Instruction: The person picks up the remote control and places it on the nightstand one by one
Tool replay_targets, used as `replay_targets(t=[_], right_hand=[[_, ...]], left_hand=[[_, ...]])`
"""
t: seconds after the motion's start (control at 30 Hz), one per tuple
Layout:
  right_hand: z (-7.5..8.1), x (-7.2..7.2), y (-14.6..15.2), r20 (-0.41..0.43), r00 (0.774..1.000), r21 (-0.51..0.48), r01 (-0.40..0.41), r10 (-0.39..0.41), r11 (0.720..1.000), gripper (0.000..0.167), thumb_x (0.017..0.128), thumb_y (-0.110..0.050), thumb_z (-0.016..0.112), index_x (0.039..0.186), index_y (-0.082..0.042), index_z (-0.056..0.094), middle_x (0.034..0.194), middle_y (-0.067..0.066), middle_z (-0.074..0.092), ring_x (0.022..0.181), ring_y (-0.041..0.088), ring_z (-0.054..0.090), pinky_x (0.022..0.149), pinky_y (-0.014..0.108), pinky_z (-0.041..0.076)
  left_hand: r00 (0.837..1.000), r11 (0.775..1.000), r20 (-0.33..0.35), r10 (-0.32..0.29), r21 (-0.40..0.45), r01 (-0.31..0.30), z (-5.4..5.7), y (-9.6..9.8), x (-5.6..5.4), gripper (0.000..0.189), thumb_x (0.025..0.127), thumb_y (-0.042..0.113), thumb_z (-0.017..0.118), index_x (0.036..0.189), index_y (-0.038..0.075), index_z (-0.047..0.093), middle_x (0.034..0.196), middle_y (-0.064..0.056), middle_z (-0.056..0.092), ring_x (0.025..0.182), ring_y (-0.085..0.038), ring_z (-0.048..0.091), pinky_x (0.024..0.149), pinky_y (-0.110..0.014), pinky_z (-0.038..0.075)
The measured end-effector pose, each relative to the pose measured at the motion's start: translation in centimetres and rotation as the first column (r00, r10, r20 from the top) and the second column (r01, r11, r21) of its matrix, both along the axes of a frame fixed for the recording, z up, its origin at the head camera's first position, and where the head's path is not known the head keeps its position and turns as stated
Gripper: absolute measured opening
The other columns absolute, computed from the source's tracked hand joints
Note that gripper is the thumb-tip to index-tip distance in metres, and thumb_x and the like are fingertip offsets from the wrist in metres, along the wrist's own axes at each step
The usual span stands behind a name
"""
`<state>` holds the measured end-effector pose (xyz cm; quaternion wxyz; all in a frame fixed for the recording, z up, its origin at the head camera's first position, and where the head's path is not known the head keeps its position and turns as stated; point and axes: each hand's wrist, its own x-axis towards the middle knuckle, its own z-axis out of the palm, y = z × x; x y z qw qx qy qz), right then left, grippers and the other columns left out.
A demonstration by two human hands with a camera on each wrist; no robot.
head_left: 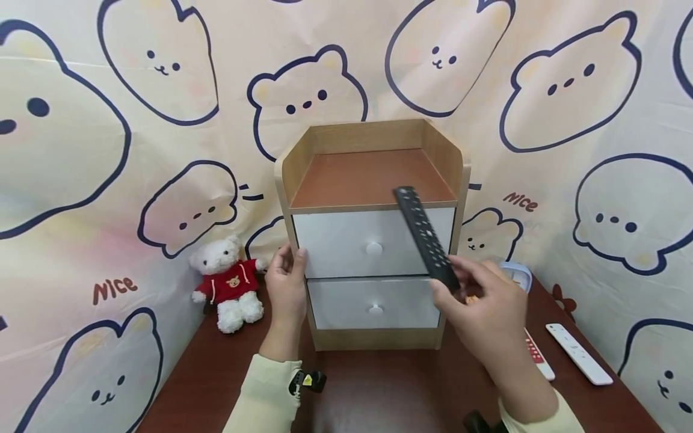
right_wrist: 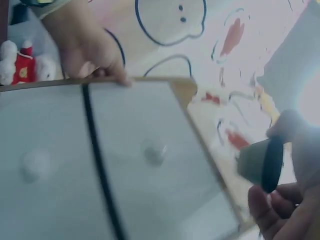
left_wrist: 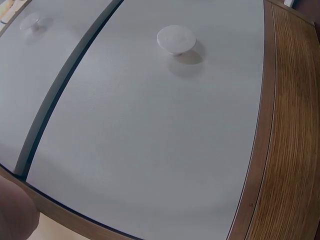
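Observation:
A long black remote control (head_left: 425,237) is held up in my right hand (head_left: 489,313), its far end pointing up in front of the cabinet. Fingers and thumb pinch its lower end. The right wrist view shows the remote control (right_wrist: 262,162) from its end. My left hand (head_left: 286,288) rests at the left side of a small wooden cabinet (head_left: 376,340), thumb by the front edge and fingers loosely bent. Two white drawers, an upper one (head_left: 335,243) and a lower one (head_left: 341,307), are closed; each has a round knob.
A white teddy bear (head_left: 230,285) in a red top sits left of the cabinet. On the right lie a white remote (head_left: 579,355) and a red-and-white remote (head_left: 541,361), partly hidden by my arm. A pale blue round-edged object (head_left: 518,275) stands behind my right hand.

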<state>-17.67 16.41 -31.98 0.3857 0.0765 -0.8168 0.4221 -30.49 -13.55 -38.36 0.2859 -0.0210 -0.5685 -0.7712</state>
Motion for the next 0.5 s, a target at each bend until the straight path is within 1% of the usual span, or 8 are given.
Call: replay_targets(t=[0.1,0.2,0.37,0.43,0.5], right_hand=[[2.3,-1.3,-2.0,0.028,0.999,0.119,-0.025,0.022,0.993,0.040,0.090,-0.034,0.086,0.123,-0.011,0.082,0.090,0.004,0.069,0.078,0.016,0.059,0.067,0.025,0.051],[4.7,-2.6,-4.2,0.063,0.998,0.216,-0.044,0.031,0.975,0.046,0.092,-0.041,0.081,0.125,-0.009,0.081,0.092,0.006,0.069,0.080,0.020,0.059,0.067,0.033,0.049],[9.5,-5.1,-8.1,0.128,0.992,0.358,-0.048,0.002,0.932,0.056,0.090,-0.046,0.072,0.124,-0.002,0.078,0.099,0.010,0.072,0.084,0.025,0.061,0.067,0.038,0.048],[11.3,-6.3,-9.6,0.168,0.985,0.413,-0.047,-0.026,0.910,0.053,0.090,-0.047,0.070,0.117,-0.002,0.078,0.098,0.009,0.071,0.084,0.025,0.062,0.069,0.038,0.049],[12.9,-7.6,-11.0,0.216,0.974,0.466,-0.046,-0.063,0.884,0.048,0.092,-0.048,0.069,0.108,-0.003,0.077,0.094,0.008,0.070,0.084,0.025,0.063,0.069,0.037,0.049]], left_hand=[[1.000,1.000,-0.002,0.006,0.007,-0.006,-0.3,0.0,-0.1,0.040,0.105,0.015,0.075,0.142,0.001,0.066,0.129,-0.004,0.072,0.121,-0.015,0.064,0.099,-0.019,0.054],[1.000,1.000,-0.002,0.007,0.005,-0.007,-0.6,0.0,-0.2,0.041,0.105,0.016,0.076,0.142,0.001,0.067,0.130,-0.006,0.073,0.120,-0.014,0.065,0.099,-0.019,0.054],[1.000,1.000,0.002,0.000,-0.002,0.000,-0.5,0.0,-0.2,0.043,0.105,0.019,0.076,0.143,0.003,0.067,0.136,-0.012,0.071,0.123,-0.016,0.065,0.100,-0.019,0.055],[1.000,1.000,0.007,0.001,-0.004,-0.001,-0.3,-0.1,-0.2,0.044,0.105,0.020,0.077,0.144,0.004,0.067,0.138,-0.014,0.071,0.124,-0.016,0.065,0.101,-0.019,0.055],[1.000,1.000,0.012,0.005,-0.005,-0.005,-0.3,-0.1,-0.2,0.044,0.105,0.021,0.076,0.144,0.004,0.067,0.139,-0.015,0.070,0.124,-0.016,0.065,0.100,-0.018,0.055]])
